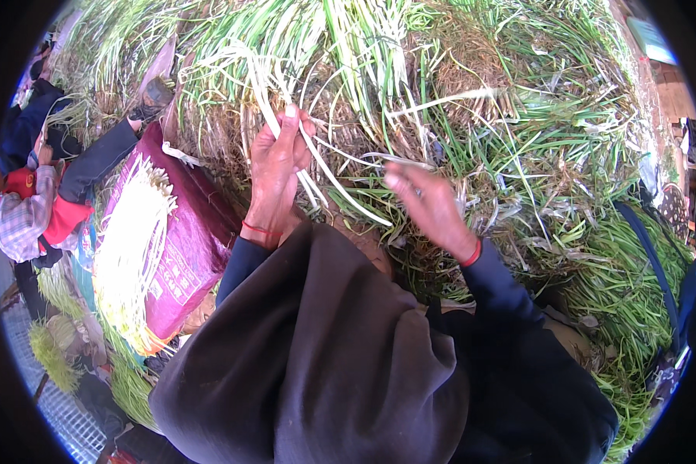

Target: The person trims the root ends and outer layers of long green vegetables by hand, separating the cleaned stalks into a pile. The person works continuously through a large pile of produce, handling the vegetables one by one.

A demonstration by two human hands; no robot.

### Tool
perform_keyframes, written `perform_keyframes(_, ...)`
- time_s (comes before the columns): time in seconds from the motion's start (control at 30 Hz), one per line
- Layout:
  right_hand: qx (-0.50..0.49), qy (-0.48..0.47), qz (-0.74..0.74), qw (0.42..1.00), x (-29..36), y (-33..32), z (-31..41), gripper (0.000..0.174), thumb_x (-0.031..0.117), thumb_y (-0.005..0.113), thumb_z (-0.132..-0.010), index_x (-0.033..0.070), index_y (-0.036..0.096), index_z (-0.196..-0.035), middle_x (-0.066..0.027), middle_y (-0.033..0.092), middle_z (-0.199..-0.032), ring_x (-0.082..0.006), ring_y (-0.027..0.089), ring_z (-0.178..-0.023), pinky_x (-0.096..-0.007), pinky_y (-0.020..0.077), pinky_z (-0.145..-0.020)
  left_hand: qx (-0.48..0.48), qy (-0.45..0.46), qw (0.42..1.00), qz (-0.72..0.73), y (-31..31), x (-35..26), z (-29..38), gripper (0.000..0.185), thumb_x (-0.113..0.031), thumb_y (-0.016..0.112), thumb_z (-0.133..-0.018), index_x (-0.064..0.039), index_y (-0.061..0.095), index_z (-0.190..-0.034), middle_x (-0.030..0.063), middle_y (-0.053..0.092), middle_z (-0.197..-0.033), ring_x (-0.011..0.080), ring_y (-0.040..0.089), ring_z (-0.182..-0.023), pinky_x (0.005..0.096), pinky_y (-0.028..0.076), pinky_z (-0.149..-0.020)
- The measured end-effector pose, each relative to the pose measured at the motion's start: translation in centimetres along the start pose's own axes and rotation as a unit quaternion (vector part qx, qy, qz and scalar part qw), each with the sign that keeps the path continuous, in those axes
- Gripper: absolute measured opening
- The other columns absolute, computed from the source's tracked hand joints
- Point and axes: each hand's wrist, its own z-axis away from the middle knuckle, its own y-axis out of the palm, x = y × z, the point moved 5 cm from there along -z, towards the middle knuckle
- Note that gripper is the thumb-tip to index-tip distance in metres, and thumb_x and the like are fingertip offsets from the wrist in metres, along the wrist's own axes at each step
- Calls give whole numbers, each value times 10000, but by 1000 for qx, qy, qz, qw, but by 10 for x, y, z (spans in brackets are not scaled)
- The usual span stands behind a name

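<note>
My left hand (pixel 281 159), with a red cord at the wrist, grips a few long white vegetable stalks (pixel 271 119) between thumb and fingers. Their pale ends stick out below the hand, and one stalk (pixel 348 203) curves off to the right. My right hand (pixel 432 203), also with a red cord, is apart from it and blurred by motion. A thin pale strip of leaf (pixel 397 158) lies at its fingertips; whether the fingers hold it cannot be told. Farther up, a blurred pale leaf (pixel 446 101) shows over the heap of long green leaves (pixel 365 64).
A bundle of white stalks (pixel 133 249) lies on a maroon printed sack (pixel 188 261) at left. Brown roots and leaf scraps (pixel 499 174) cover the right. More greens (pixel 626 290) lie lower right. Another person (pixel 29 203) sits far left. Dark cloth (pixel 348 348) covers my lap.
</note>
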Motion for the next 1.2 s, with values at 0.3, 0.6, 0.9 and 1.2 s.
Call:
perform_keyframes(0.3, 26, -68, -5, 997, 20, 43, 38, 186, 160, 609, -976, -3, 610, -1068, -205, 642, -881, -398, 642, -761, -443, 508, -650, -28, 20, 999, 21, 3, -15, -1, 407, -387, 529, -1037, -2, 633, -1121, 47, 658, -902, 5, 278, -480, 177, 262, -437)
perform_keyframes(0.6, 39, -9, -128, 991, 46, 69, -3, 168, 139, 580, -989, -20, 601, -942, -221, 564, -700, -396, 589, -639, -434, 463, -574, -25, -13, 995, 91, 2, -1, 12, 527, -472, 468, -1038, 22, 601, -1166, 96, 663, -957, 70, 419, -581, 212, 370, -518)
perform_keyframes(0.9, 135, -54, -109, 983, 31, 98, -6, 259, 222, 595, -1001, -18, 657, -925, -112, 651, -749, -202, 634, -665, -347, 506, -623, 58, -123, 979, 154, -4, 1, 32, 517, -566, 398, -1018, -74, 556, -1029, -41, 411, -647, 52, 353, -508, 213, 318, -464)
perform_keyframes(1.2, 44, -81, 259, 962, -91, 70, -40, 134, 195, 676, -915, 64, 700, -902, -113, 672, -877, -261, 669, -812, -418, 551, -744, 72, 121, 988, 66, -14, -135, 25, 540, -586, 392, -1010, -90, 605, -1009, -103, 368, -558, -2, 255, -424, 181, 215, -360)
